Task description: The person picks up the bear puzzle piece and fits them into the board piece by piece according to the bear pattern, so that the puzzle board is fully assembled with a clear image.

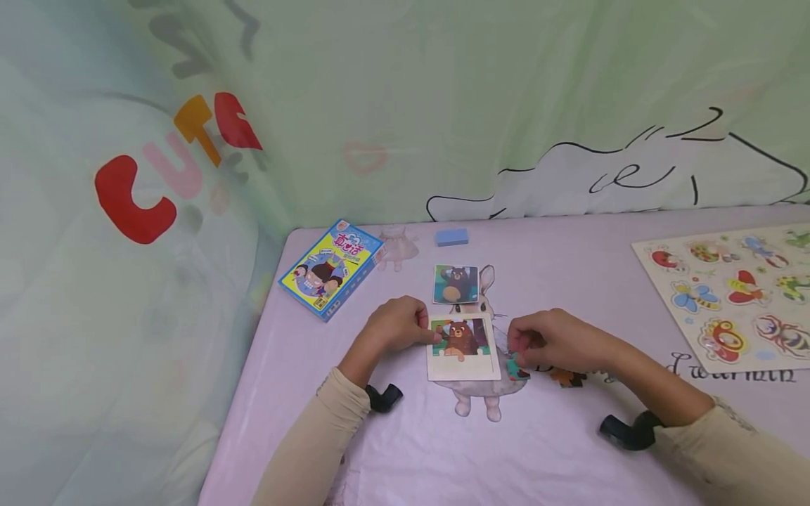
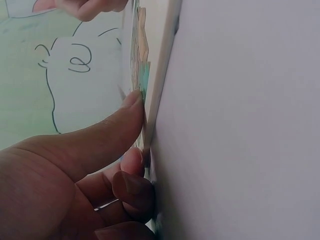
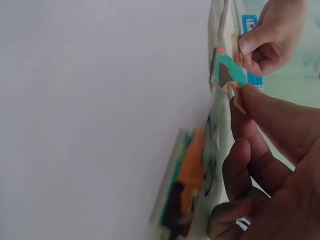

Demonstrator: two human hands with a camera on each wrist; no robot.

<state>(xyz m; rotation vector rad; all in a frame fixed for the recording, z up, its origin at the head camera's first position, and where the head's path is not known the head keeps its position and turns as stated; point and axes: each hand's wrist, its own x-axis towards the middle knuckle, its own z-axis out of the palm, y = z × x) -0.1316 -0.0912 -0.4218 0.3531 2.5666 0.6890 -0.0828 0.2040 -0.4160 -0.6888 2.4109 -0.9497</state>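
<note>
My left hand (image 1: 399, 325) pinches the pale rectangular wooden bear tray (image 1: 465, 369) by its left edge; my right hand (image 1: 552, 340) pinches a flat teal-and-brown jigsaw piece (image 3: 229, 71) just right of it. End-only grip: could twist, mis-seat.

The puzzle tray (image 1: 443, 369) looks like pale, smooth, matt wood, with a printed picture panel. The puzzle piece (image 3: 222, 72) has a smooth printed face and a raw, wood-like edge. The bear card (image 1: 455, 284) appears to be printed card. Its neighbour, the boxed game (image 1: 332, 270), looks like smooth printed cardboard. The insect board (image 1: 702, 270) seems to be matt wood. Below lies soft, creased cloth (image 1: 405, 450); the curtain (image 1: 392, 91) is thin, softly folded fabric. Gathered matt fabric forms the sleeves (image 1: 316, 429); the black wrist fittings (image 1: 628, 430) resemble smooth plastic.
</note>
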